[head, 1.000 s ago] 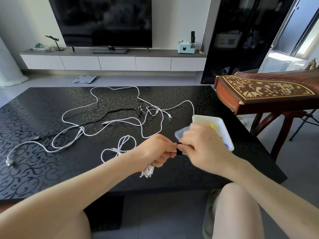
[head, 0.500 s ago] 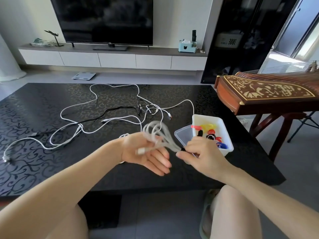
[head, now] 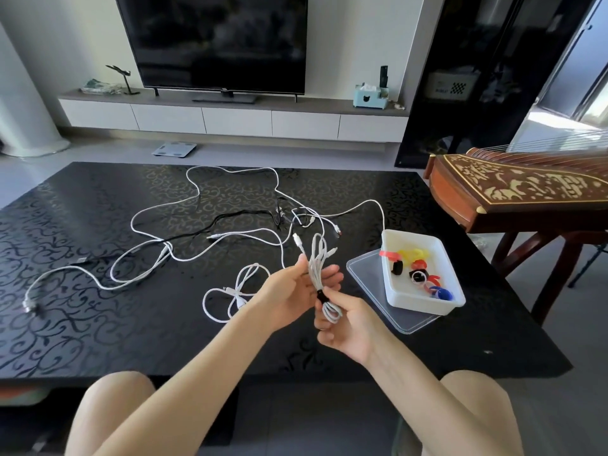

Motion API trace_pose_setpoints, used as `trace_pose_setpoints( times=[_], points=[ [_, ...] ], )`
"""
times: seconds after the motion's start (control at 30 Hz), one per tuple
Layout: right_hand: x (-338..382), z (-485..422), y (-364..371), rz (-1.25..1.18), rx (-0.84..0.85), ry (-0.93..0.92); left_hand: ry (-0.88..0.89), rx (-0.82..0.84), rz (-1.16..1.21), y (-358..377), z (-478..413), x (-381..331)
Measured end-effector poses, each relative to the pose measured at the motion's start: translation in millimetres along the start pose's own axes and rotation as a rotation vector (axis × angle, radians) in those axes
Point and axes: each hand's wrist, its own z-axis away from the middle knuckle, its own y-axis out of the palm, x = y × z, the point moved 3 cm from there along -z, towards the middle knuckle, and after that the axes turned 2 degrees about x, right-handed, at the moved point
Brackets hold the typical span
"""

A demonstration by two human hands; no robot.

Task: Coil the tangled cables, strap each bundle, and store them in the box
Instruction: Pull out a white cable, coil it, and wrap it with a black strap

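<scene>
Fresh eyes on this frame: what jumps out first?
Mid-frame, the left hand and right hand hold a coiled white cable bundle cinched by a black strap. Behind it, a tangle of white and black cables sprawls over the black table; at right a white box holds coloured straps.

Just left of the box (head: 424, 303), partly under the thumb of the right hand (head: 348, 327): black strap (head: 320, 295) on the white cable bundle (head: 317, 268); inside the box, overlapping coloured straps (head: 418, 265), too small to count; beneath the box, largely covered, clear lid (head: 365, 278); right of the box, cut by the picture's edge, wooden zither (head: 513, 192); far left of the box, cable plug (head: 30, 306), type too small to tell.
</scene>
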Motion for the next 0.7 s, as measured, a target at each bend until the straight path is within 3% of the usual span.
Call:
trace_pose_setpoints(
  times=[0.1,0.2,0.47,0.57,0.7],
  points=[
    [-10,-12,3,0.17,-0.012,0.048,0.024,-0.118,0.227,-15,-7,-1],
    [-17,-21,7,0.642,-0.047,-0.051,0.031,-0.202,0.168,-31,-8,0],
    [1,-45,-5,1.451,-0.301,-0.443,0.311,-0.363,0.044,-102,24,-92],
    [-6,-65,8,1.554,-0.242,-0.492,0.318,-0.448,-0.186,-120,34,-102],
    [-11,-84,19,1.542,-0.276,-0.532,0.329,-0.432,-0.344,-127,36,-95]
  ],
)
